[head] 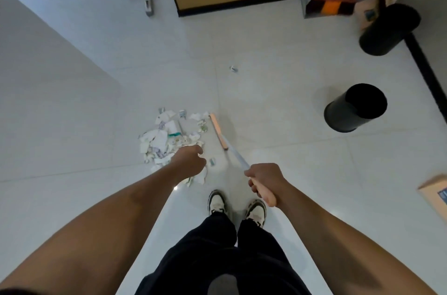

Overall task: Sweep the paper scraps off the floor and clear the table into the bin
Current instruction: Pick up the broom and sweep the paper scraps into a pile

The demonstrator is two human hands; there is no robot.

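Far left: pale grey table [43, 57], corner edge jutting toward the heap; tight margin there for any swing of a handle. Beyond it, grey metal leg or pole base [148, 4] against the wall.

Centre-left: heap of torn white paper scraps [167, 140] gathered on the glossy light tiled floor [278, 91], a few loose bits at the near edge. Left hand [191, 161] hovering over heap's near side, fingers loosely curled, nothing visibly held. Risk: arm blocking the sweep path, or brushing scraps and scattering the heap.

Centre: orange-headed broom with pale metal shaft [219, 131], head resting just right of the heap. Right hand [263, 183] wrapped tight round the orange grip end, one-handed. Risk: single-hand hold gives weak control, head likely to skid on smooth tile and fling light paper outward. One stray small crumpled scrap [234, 68] well apart, further out; easy to miss.

Feet in white and black trainers [217, 203] close behind the heap; risk of stepping on near scraps.

Right: black cylindrical bin [355, 108], open, standing well apart from heap; wide open floor between, good room for pushing. Second black bin [389, 28] further back by grey dustpan with orange brush [324, 4]. Brown cardboard box [435, 193] at far right edge, wall skirting behind bins limiting overshoot.
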